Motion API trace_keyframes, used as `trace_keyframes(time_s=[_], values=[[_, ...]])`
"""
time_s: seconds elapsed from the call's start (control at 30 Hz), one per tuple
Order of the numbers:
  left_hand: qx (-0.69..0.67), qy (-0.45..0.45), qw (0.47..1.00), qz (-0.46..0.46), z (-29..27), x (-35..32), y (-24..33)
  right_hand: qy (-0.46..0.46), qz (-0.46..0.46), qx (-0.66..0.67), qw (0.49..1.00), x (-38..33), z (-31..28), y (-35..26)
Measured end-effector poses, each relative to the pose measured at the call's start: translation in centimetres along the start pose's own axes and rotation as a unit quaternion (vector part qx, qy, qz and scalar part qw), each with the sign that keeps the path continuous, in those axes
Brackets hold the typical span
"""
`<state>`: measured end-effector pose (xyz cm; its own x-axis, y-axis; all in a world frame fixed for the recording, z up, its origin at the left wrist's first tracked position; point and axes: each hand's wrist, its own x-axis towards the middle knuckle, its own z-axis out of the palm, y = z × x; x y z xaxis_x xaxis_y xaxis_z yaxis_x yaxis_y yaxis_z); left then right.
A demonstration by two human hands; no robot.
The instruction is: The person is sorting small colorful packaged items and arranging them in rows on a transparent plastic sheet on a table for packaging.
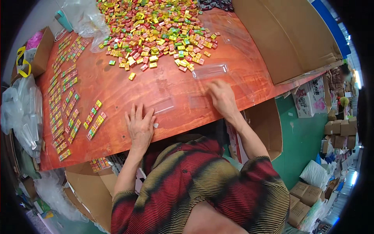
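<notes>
A clear, shallow, rectangular plastic tray lies slightly slanted, nearer the person than the heap of small boxes. A faint see-through piece, its form unclear, also lies on the heap's near side. A long, rimmed clear container lies just beside the heap's near right edge.

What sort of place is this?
Probably a packing workshop: a big heap of bright pieces and clear trays on the table, with stacked cartons off to the right.

Two hands and one tabletop are counted. Two strips of small boxes are seen nearest the left hand; the far pile cannot be counted.
</notes>
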<state>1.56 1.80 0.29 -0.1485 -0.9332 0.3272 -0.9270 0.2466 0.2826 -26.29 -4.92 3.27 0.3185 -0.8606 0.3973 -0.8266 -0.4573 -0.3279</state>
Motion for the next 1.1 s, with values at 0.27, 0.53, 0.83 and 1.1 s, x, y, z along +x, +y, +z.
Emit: trace_keyframes(time_s=[0.27, 0.53, 0.83, 1.1], values=[[0.002, 0.021, 1.0, -0.014, 0.0, -0.1, 0.2, -0.039, -0.071, -0.114, 0.99, 3.5, 2.7, 6.1], [-0.051, 0.017, 0.998, -0.012, 0.2, -0.1, -0.2, -0.247, -0.018, 0.049, 0.967, 5.8, 0.8, 7.6], [-0.066, 0.015, 0.991, 0.112, 0.0, 3.7, 6.3, -0.274, 0.005, 0.168, 0.947, 6.0, -0.2, 7.4], [-0.138, -0.002, 0.975, 0.173, 4.6, 7.9, 9.9, -0.288, -0.004, 0.193, 0.938, 6.9, -0.3, 7.6]])
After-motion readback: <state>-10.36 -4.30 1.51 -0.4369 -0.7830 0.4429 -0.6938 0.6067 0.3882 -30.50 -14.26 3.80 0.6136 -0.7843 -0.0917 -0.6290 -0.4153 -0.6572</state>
